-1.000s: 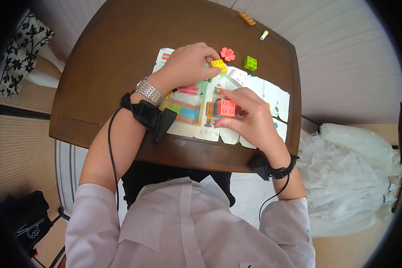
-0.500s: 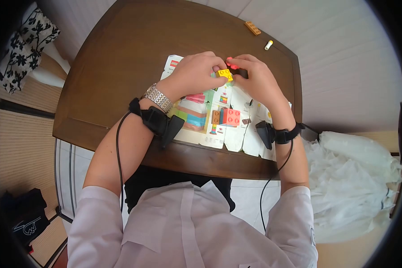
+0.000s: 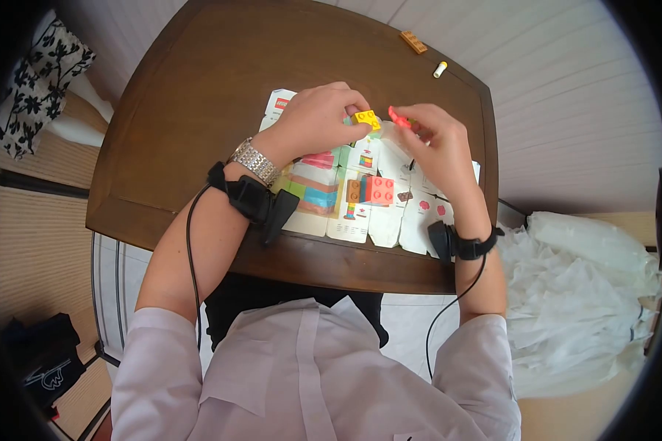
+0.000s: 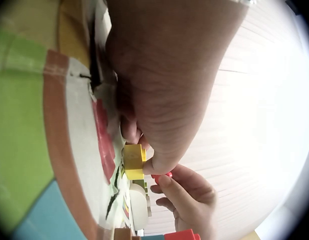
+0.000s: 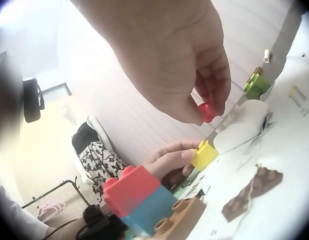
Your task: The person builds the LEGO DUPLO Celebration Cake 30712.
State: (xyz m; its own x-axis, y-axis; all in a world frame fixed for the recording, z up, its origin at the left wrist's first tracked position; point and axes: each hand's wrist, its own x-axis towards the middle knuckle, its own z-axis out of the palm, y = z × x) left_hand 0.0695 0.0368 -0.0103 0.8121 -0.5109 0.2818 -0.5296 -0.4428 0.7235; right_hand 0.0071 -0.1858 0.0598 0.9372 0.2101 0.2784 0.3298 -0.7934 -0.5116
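My left hand (image 3: 320, 114) pinches a yellow toy brick (image 3: 365, 120) low over the printed sheet, thumb on its near side. Between the fingertips of my right hand (image 3: 440, 143) is a small coral-red flower piece (image 3: 399, 117), held just right of the yellow brick. Nearer the body, a joined stack of a brown, a blue and a red brick (image 3: 382, 191) rests on the sheet. The right wrist view shows a white rounded brick (image 5: 242, 120) and a green brick (image 5: 256, 87) beyond the hands; my right hand largely hides these in the head view.
The creased printed sheet (image 3: 386, 231) covers part of the dark wooden table (image 3: 198, 95). A tan studded plate (image 3: 413, 42) and a small white cylinder with a yellow end (image 3: 440, 70) lie near the far edge. White gauzy fabric (image 3: 574, 309) stands right of the table.
My right hand has let go of the red-topped stack, moved away from the body and picked up the flower. My left hand keeps holding the yellow brick, almost in place.
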